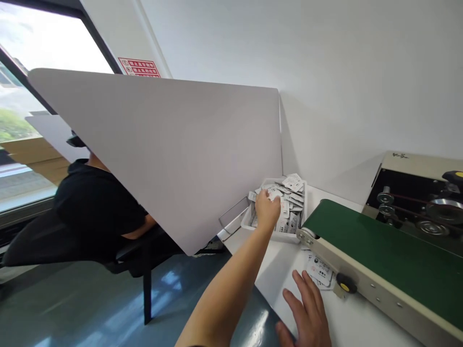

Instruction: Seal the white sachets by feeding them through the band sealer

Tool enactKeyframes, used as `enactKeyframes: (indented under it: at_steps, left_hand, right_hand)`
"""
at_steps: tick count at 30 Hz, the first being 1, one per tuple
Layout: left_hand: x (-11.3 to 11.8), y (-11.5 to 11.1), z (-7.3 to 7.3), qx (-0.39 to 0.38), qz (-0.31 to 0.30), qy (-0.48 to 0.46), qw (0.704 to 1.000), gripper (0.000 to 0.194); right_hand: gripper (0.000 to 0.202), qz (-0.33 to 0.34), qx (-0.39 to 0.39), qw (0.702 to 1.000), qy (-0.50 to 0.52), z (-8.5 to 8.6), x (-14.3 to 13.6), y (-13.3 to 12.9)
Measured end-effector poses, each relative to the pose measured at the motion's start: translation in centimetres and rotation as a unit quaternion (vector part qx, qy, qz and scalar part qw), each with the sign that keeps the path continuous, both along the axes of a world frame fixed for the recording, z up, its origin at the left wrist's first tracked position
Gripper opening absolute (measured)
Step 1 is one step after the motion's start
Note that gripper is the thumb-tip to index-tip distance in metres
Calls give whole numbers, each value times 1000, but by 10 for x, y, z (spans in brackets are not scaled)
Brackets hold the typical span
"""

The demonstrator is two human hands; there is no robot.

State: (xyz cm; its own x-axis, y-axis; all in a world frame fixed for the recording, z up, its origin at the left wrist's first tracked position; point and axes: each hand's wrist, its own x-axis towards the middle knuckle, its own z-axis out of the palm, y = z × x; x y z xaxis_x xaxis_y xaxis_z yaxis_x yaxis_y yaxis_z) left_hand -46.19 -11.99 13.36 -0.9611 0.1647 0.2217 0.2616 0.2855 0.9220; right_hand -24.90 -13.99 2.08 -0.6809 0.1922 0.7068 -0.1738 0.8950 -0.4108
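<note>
My left hand [267, 210] reaches into a white plastic basket [285, 236] at the far end of the table. Its fingers are curled on a white packet [274, 193] near the top of the pile, with thumb and fingertips on either side of it. Small flat white packets [293, 183] with dark and red print fill the basket in a loose heap. My right hand [309, 313] hovers low over the table's near edge, fingers spread and holding nothing. Beside it, a few printed packets [319, 270] lie under the conveyor's end.
A green conveyor belt [376, 255] with a side knob [346, 283] runs along the right, before a machine with pulleys [430, 212]. A grey-white partition [188, 144] stands at the left. Behind it a person in black [94, 207] sits on a chair. A wire bracket [233, 212] adjoins the basket.
</note>
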Motion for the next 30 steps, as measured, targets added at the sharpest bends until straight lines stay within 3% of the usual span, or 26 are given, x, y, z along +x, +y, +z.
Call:
enactKeyframes:
  at_steps: [3,6,10,11,14,16,18,21,24,27,30]
  left_hand:
    - [50,-27,-30,-44,-105,28,993,18]
    - [93,-44,-65,-88,-221,30,971,40]
    - [120,-48,-97,-146,-141,33,979,30]
    - [123,-47,-101,-174,-152,38,972,27]
    - [127,-39,-105,-258,-283,93,919,28]
    - [127,-30,-105,-301,-349,151,874,42]
    - [125,-18,-106,-366,-360,193,836,50]
    - [118,1,-109,-439,-358,203,799,45]
    - [107,15,-109,-440,-402,223,772,45]
    - [100,22,-104,-445,-462,268,719,60]
    - [96,23,-102,-457,-457,310,697,72]
  right_hand:
    - [27,-20,9,1000,7,-14,9,13]
    - [24,-27,39,999,0,-21,19,26]
    - [24,-32,70,997,30,-19,25,34]
    - [24,-37,66,996,41,-17,25,34]
    - [24,-53,30,997,54,-12,24,31]
    - [25,-64,10,996,56,-9,24,29]
    - [24,-67,1,996,53,-7,25,29]
    - [21,-55,-10,998,41,-7,27,29]
    - [20,-42,-13,998,34,-9,29,29]
    - [19,-26,-7,999,27,-8,29,29]
    - [22,-13,3,1000,8,-6,30,31]
